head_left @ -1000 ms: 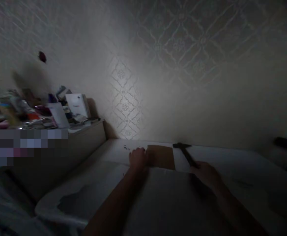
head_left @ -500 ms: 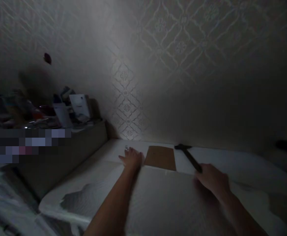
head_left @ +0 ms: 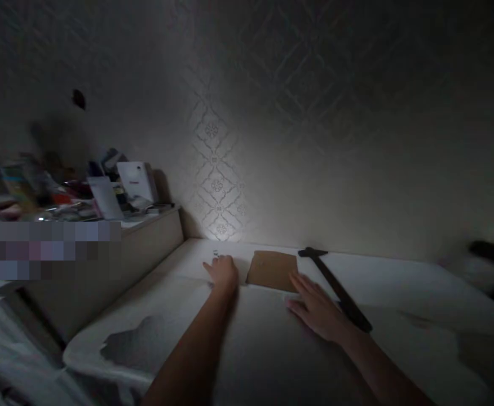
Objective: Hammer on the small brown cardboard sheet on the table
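The scene is dim. My left hand rests on a white surface, just left of a brown cardboard piece, close to some tiny dark bits near the wall; its fingers look loosely curled. My right hand lies flat with fingers spread, its fingertips at the cardboard's near right corner. A dark hammer lies on the surface just right of that hand, head toward the wall, and no hand holds it.
A patterned wall rises right behind the surface. To the left stands a lower beige cabinet crowded with boxes and clutter. A dark object sits at the far right. The surface's near left part is torn or stained.
My right hand let go of the hammer's handle and moved left to lie flat by the cardboard. My left hand shifted slightly left, off the cardboard's edge.
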The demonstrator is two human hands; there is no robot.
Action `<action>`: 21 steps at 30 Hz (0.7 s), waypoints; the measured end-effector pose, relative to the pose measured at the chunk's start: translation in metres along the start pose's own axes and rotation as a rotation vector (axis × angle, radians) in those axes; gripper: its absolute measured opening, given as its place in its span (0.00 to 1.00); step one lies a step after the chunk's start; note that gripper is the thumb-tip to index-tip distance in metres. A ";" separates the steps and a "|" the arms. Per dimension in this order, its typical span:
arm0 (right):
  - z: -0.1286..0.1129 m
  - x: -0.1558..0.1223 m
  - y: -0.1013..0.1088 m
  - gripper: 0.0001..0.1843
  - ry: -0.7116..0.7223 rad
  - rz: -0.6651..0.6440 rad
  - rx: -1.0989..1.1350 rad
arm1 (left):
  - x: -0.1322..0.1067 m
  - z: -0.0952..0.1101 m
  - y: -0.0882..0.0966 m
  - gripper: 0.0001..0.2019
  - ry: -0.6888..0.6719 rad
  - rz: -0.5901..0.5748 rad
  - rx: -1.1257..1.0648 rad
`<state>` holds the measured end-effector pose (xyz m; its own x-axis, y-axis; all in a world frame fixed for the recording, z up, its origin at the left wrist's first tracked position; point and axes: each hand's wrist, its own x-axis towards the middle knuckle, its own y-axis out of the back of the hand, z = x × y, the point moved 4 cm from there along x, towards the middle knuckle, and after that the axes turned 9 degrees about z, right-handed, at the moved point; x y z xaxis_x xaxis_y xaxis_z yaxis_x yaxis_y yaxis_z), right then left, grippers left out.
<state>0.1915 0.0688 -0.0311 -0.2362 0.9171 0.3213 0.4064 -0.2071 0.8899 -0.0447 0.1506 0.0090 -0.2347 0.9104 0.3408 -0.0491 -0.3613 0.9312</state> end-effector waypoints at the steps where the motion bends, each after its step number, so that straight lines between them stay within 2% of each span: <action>1: -0.001 0.000 -0.001 0.36 -0.006 -0.049 0.007 | 0.000 -0.001 0.001 0.20 0.007 0.008 0.003; 5: -0.003 0.001 0.007 0.32 -0.002 -0.114 0.047 | -0.001 -0.002 0.003 0.20 0.035 0.034 0.009; 10: -0.004 -0.002 0.017 0.29 0.020 -0.093 0.091 | 0.001 -0.002 0.002 0.19 0.033 0.059 -0.030; 21: -0.006 -0.005 0.022 0.29 0.014 -0.084 0.148 | 0.002 0.005 0.003 0.16 0.007 0.057 -0.124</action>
<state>0.1964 0.0575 -0.0113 -0.2860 0.9241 0.2534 0.5100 -0.0770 0.8567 -0.0407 0.1525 0.0130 -0.2473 0.8864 0.3914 -0.1551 -0.4350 0.8870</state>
